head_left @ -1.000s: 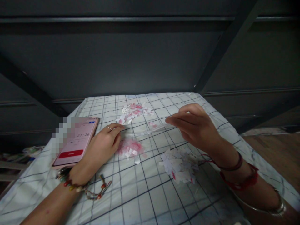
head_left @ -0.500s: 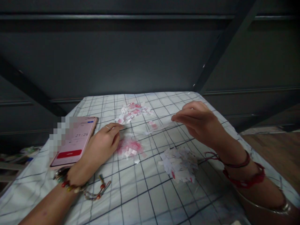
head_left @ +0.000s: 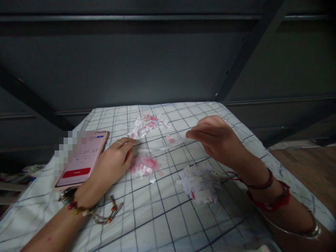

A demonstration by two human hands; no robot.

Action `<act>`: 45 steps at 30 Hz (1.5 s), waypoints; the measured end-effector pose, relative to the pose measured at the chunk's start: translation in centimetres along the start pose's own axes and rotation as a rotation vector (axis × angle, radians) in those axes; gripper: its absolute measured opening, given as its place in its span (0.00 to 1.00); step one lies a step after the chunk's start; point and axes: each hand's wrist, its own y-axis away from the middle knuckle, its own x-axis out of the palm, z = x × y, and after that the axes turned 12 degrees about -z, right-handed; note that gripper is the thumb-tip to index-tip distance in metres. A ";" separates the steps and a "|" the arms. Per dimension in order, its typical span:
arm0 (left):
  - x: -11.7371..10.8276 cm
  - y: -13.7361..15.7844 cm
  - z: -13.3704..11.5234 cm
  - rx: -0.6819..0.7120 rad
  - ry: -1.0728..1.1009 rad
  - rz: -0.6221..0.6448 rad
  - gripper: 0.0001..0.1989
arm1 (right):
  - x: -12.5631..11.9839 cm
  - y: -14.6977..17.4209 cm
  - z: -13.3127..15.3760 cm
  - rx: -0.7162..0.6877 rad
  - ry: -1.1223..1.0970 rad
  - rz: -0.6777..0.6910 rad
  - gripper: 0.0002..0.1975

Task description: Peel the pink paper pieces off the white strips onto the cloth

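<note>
A thin, see-through plastic film (head_left: pixel 157 146) stretches between my two hands above the checked cloth. My left hand (head_left: pixel 119 154) is closed, its fingertips gripping the film's left end; the thumb is partly hidden. Raised at the other end, my right hand (head_left: pixel 217 138) pinches the film between thumb and fingers. A few pink scraps (head_left: pixel 170 139) show by the film; whether they lie in it or behind it I cannot tell. Just below the left fingertips lies a pile of pink and white bits (head_left: pixel 145 165). Under my right hand is a heap of white paper scraps (head_left: pixel 199 183).
Farther back sits another pile of white and pink scraps (head_left: pixel 151 124). A pink phone (head_left: pixel 81 157) showing a running timer lies beside my left forearm. The checked cloth (head_left: pixel 157 224) covers the table, and a dark panel (head_left: pixel 136 66) stands behind it.
My right hand has moved slightly left, toward my left hand, and the film between them looks slacker. The left hand has stayed nearly still. The phone's timer has advanced.
</note>
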 end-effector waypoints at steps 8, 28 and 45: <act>0.0 0.0 0.0 0.010 -0.001 -0.001 0.19 | -2.0 0.4 -1.9 0.041 -0.038 0.027 0.12; 0.2 0.2 0.2 0.010 0.007 -0.010 0.19 | -2.2 0.4 -2.0 0.082 -0.116 0.134 0.12; 0.2 0.1 0.4 0.025 0.028 -0.017 0.19 | -2.9 0.9 -2.7 0.199 0.052 0.016 0.08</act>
